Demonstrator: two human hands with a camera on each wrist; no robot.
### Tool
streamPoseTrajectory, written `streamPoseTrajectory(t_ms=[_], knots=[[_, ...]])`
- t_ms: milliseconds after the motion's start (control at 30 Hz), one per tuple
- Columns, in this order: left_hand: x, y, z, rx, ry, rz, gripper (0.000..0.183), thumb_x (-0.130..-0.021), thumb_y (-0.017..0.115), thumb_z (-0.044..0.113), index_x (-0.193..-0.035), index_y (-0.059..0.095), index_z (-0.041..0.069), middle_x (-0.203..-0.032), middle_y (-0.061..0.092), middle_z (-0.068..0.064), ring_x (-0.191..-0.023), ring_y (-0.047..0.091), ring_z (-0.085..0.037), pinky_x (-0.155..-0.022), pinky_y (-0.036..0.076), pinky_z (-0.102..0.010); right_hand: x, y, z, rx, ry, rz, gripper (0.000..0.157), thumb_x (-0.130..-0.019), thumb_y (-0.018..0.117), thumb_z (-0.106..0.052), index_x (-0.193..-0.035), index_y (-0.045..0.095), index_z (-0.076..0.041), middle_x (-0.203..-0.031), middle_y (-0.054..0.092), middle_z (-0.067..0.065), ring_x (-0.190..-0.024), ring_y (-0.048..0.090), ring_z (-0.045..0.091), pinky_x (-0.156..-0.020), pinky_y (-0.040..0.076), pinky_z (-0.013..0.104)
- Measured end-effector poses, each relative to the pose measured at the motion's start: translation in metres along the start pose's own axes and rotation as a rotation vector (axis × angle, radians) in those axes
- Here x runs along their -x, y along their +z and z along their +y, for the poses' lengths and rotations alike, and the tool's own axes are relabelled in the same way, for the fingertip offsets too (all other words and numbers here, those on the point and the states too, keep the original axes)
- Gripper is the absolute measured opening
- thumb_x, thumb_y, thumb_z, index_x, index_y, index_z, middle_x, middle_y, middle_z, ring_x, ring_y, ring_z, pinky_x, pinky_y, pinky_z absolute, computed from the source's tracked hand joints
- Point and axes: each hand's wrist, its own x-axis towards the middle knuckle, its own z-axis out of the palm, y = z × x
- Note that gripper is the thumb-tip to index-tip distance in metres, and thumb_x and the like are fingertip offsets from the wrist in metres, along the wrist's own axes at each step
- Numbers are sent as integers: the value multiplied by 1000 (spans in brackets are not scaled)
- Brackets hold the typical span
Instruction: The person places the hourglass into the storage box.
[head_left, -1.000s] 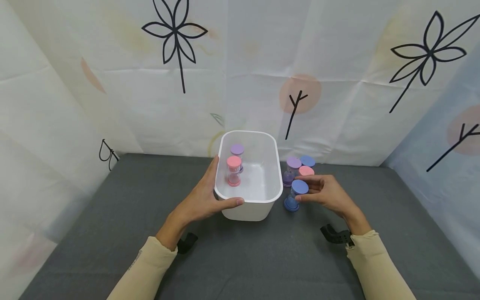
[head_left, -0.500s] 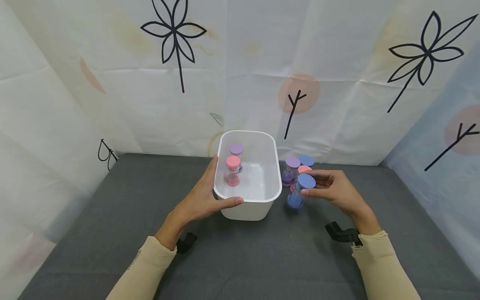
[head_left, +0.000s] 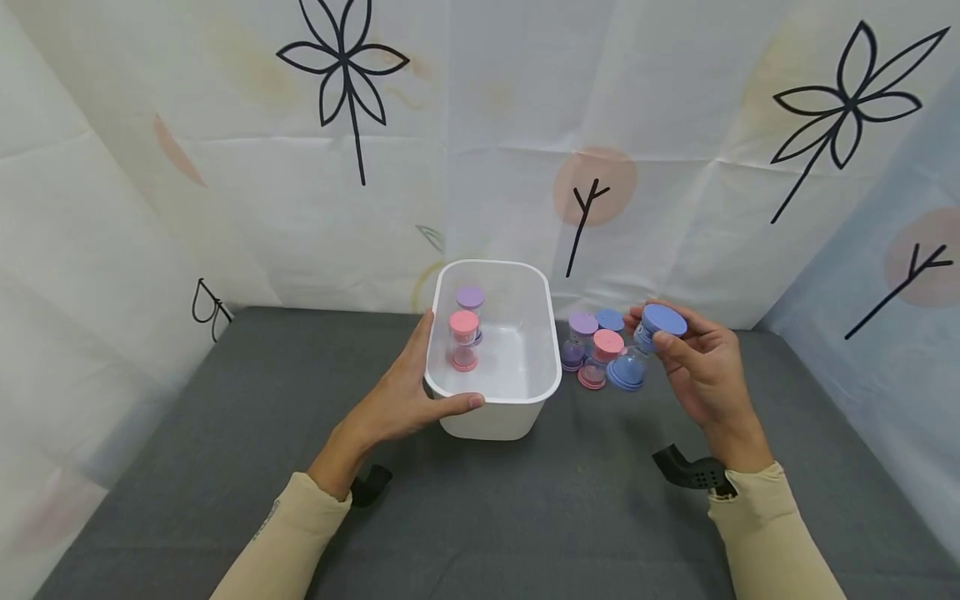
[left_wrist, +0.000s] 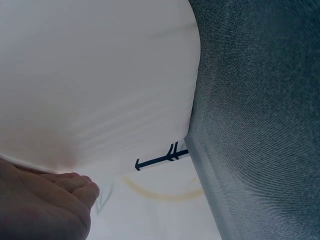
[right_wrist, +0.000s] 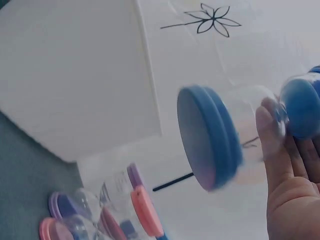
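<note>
- The blue timer (head_left: 632, 362) is pinched by the right hand (head_left: 693, 362), right of centre in the head view; the grip is narrowed between thumb and fingers, around the upper part of the timer.
- The timer is held tilted in the air; in the right wrist view its base is seen well apart from the group at the lower left.
- The tub (head_left: 495, 421), at the centre of the head view, is held at its near left corner by the left hand (head_left: 408, 392); this grip is spread wide, with the thumb laid along the near rim and the fingers against the left wall.
- In the left part of the tub, a purple timer (head_left: 470, 297) and a pink timer (head_left: 463, 342) are placed upright, the pink one nearer.
- Just right of the tub, on the grey worktop (head_left: 525, 517), a second purple timer (head_left: 579, 340), a second pink timer (head_left: 602, 354) and a second blue timer (head_left: 610, 319) are grouped closely; the last is mostly hidden.
- Behind, a printed cloth (head_left: 495, 192) is hung.
</note>
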Motion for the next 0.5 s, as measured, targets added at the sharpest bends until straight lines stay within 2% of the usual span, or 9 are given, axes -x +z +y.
streamPoseTrajectory(t_ms=[100, 200, 367, 500], knots=[[0, 0, 1, 0, -2, 2, 124, -77, 89, 40, -163, 0, 35, -162, 19, 11, -142, 35, -27, -111, 34, -59, 0, 2, 0, -57, 12, -7, 34, -98, 52, 15, -132, 54, 18, -117, 71, 18, -109, 70, 28, -100, 49, 34], [0, 0, 0, -8, -12, 1, 124, -77, 89, 42, -163, 0, 36, -163, 18, 12, -142, 35, -26, -111, 34, -58, 0, 5, -1, -34, 37, -7, 31, -99, 52, 13, -130, 59, 15, -116, 71, 18, -107, 70, 27, -99, 50, 33], [-1, 0, 0, -9, -13, 0, 124, -77, 89, 42, -163, -1, 35, -163, 18, 12, -142, 35, -26, -111, 34, -58, 0, 14, -3, 92, 87, 38, 31, -97, 54, 15, -127, 57, 19, -113, 72, 19, -105, 71, 26, -96, 52, 33], [-1, -1, 0, -2, -14, 0, 124, -77, 89, 41, -163, -1, 36, -163, 18, 12, -142, 35, -26, -111, 34, -58, -1, 19, -4, 215, 136, 36, 33, -95, 59, 16, -128, 58, 17, -112, 73, 16, -104, 72, 25, -93, 53, 31]])
